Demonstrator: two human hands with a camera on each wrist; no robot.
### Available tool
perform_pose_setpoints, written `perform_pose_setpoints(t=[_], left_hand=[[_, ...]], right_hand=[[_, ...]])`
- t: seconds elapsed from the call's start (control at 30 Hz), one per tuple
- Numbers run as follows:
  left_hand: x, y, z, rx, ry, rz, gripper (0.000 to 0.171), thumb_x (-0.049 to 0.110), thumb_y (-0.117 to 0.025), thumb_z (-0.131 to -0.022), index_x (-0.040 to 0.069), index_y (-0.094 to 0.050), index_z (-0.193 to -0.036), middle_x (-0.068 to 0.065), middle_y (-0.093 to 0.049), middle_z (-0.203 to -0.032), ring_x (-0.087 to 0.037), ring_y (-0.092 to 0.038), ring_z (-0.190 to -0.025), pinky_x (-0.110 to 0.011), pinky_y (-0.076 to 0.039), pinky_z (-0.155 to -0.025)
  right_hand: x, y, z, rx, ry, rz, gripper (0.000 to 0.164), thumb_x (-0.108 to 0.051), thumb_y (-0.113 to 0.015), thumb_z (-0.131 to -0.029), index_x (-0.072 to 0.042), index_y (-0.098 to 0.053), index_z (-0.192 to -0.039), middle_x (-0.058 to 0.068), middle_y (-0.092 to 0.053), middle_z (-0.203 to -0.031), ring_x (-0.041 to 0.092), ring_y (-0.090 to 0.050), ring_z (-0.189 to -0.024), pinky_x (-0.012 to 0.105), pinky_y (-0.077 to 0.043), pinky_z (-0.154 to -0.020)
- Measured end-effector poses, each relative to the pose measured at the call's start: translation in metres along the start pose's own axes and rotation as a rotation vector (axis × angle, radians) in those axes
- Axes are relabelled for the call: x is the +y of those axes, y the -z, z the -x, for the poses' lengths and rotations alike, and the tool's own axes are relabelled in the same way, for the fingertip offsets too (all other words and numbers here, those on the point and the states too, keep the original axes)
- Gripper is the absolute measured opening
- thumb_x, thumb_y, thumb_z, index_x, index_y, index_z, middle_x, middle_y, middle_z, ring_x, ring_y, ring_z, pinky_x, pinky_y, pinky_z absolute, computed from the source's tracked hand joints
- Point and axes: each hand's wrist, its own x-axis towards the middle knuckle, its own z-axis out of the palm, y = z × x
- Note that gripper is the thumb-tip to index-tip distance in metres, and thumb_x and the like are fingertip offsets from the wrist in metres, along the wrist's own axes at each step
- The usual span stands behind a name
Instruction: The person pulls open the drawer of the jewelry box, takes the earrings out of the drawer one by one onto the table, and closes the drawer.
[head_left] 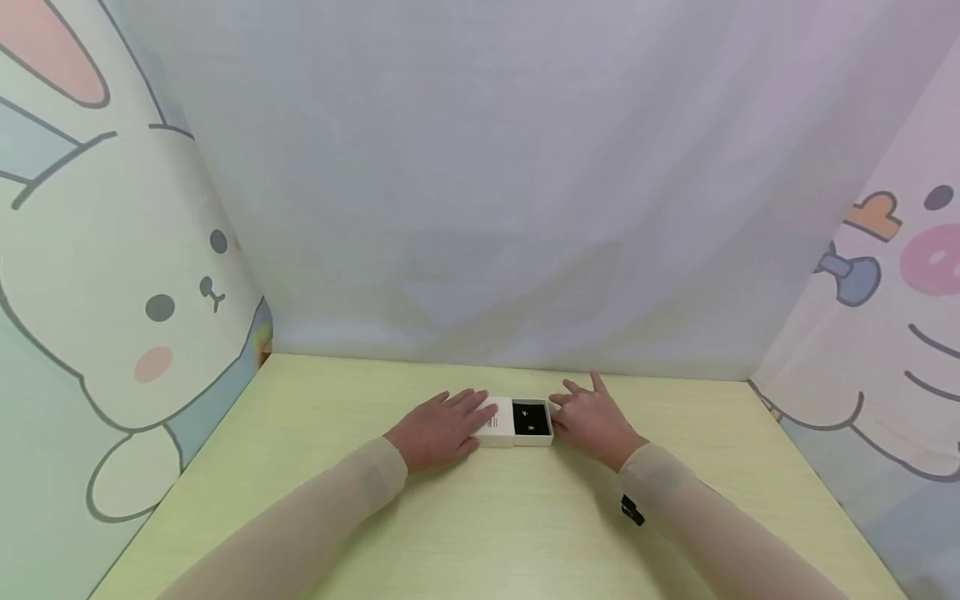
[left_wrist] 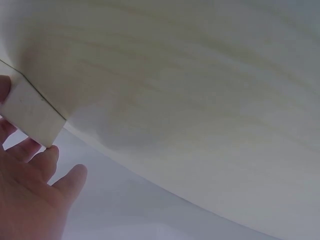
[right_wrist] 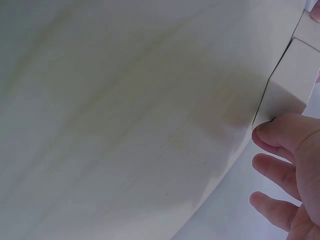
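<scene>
In the head view a small white sliding box lies on the table, its inner tray (head_left: 532, 442) partly out to the right of the printed sleeve (head_left: 504, 422). The tray bears a black insert (head_left: 522, 427) with two small star-shaped pieces. My left hand (head_left: 442, 427) grips the sleeve from the left, fingers across its top and thumb at the near side. At the tray's right end, my right hand (head_left: 596, 423) pinches with thumb and index finger, the other fingers spread. The right wrist view shows the thumb (right_wrist: 285, 129) right at the tray's end, beside a tiny dark bit.
The pale wooden table (head_left: 487, 533) ends at a light curtain (head_left: 480, 208) behind the box. Cartoon-printed cloths hang at both sides, with a rabbit (head_left: 112, 275) on the left. A black strap end (head_left: 632, 510) shows by the right sleeve.
</scene>
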Motion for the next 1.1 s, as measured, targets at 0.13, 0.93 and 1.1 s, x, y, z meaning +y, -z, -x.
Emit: perform_pose_setpoints(t=[0.13, 0.93, 1.1], left_hand=[[0.000, -0.001, -0.001, 0.007, -0.002, -0.004, 0.065, 0.042, -0.059, -0.123, 0.022, -0.045, -0.184, -0.007, -0.049, -0.190, -0.030, -0.050, -0.176, -0.055, -0.050, -0.142], [0.000, 0.000, 0.002, 0.000, 0.006, 0.013, 0.065, 0.042, -0.058, -0.124, 0.023, -0.043, -0.184, -0.007, -0.047, -0.191, -0.030, -0.048, -0.177, -0.055, -0.049, -0.142], [0.000, -0.001, 0.001, -0.001, 0.007, 0.016, 0.065, 0.041, -0.058, -0.124, 0.023, -0.043, -0.185, -0.007, -0.047, -0.191, -0.030, -0.048, -0.178, -0.055, -0.049, -0.143]], right_hand=[[0.000, 0.000, 0.001, 0.009, 0.002, -0.002, 0.010, -0.014, -0.090, -0.101, -0.021, -0.093, -0.095, 0.001, -0.092, -0.130, 0.040, -0.083, -0.137, 0.086, -0.056, -0.121], [0.003, 0.007, 0.002, 0.047, -0.036, -0.078, 0.009, -0.022, -0.100, -0.095, -0.021, -0.093, -0.101, 0.002, -0.092, -0.121, 0.044, -0.084, -0.134, 0.089, -0.053, -0.122], [0.004, 0.011, 0.003, 0.063, -0.035, -0.063, 0.011, -0.019, -0.100, -0.093, -0.020, -0.094, -0.102, 0.002, -0.092, -0.120, 0.044, -0.084, -0.132, 0.088, -0.054, -0.121]])
